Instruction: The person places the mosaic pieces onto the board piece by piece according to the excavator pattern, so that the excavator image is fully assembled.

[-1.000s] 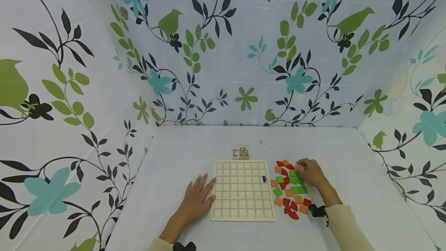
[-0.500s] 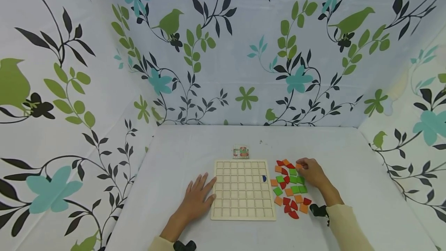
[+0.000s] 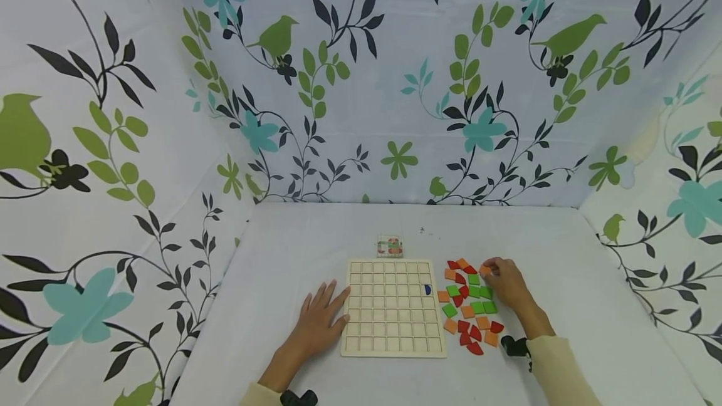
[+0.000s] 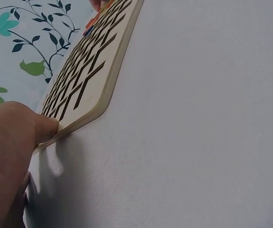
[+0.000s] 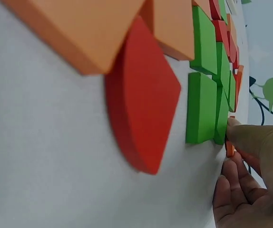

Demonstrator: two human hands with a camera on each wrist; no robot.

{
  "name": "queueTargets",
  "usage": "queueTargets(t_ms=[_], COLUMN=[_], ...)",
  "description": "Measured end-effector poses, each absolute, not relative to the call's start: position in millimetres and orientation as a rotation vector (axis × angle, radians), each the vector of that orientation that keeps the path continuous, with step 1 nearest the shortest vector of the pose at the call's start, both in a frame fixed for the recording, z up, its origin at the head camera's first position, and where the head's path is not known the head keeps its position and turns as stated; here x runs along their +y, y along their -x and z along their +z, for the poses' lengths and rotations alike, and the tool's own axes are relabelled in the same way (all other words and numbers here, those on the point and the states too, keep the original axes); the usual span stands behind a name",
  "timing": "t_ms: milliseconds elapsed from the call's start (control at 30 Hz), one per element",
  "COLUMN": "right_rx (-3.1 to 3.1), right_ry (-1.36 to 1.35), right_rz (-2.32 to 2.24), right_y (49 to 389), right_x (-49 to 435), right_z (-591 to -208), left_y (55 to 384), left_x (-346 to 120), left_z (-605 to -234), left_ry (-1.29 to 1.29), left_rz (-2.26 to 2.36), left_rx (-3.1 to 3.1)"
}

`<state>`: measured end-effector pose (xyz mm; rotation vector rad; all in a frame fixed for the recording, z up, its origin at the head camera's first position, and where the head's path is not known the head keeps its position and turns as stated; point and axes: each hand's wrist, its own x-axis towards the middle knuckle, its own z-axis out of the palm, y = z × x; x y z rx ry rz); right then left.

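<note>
My left hand [image 3: 321,321] lies with fingers spread at the left edge of a pale wooden grid board [image 3: 393,357]. In the left wrist view the thumb [image 4: 46,128] touches the board's edge near a corner. One dark blue piece [image 3: 427,290] sits in a cell toward the board's right side. Beyond the board's right edge, my right hand [image 3: 506,279] pinches an orange square tile [image 3: 485,270] between thumb and fingers at the far right of the loose pieces. The right wrist view shows this orange tile [image 5: 230,148] edge-on, close beside green tiles [image 5: 202,108].
Several red rounded pieces [image 3: 476,348], orange squares [image 3: 467,311] and green squares [image 3: 449,309] lie scattered right of the board. A small patterned picture card [image 3: 390,246] lies behind it. White cloth covers the table [image 3: 304,230]; a leaf-and-bird curtain [image 3: 338,111] hangs behind.
Very little differs. My right wrist has shifted slightly toward the near side, with the fingertips still at the orange tile. The left hand and board stay in place.
</note>
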<state>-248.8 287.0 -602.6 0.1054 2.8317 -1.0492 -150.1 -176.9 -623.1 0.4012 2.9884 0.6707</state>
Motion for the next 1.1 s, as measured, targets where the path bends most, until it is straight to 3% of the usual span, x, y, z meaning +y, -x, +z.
queueTargets(t_ms=[467,800,1100], right_rx=[3.023,2.992,3.051], right_ry=[-0.035,0.432,0.538], right_rz=[-1.087,-0.994,-0.792], right_y=[224.8,197.5,188.6], right_x=[256.5,198.1,181.4], right_z=[-602.8,-595.7,-601.5], left_y=[149.2,149.6,150.7], left_x=[-176.6,-177.4,-178.5], left_z=[-621.9,-620.9,-622.0], left_ry=[-0.374,-0.388,-0.392], left_rz=[0.681,0.686,0.685], left_rx=[2.972,2.971,2.965])
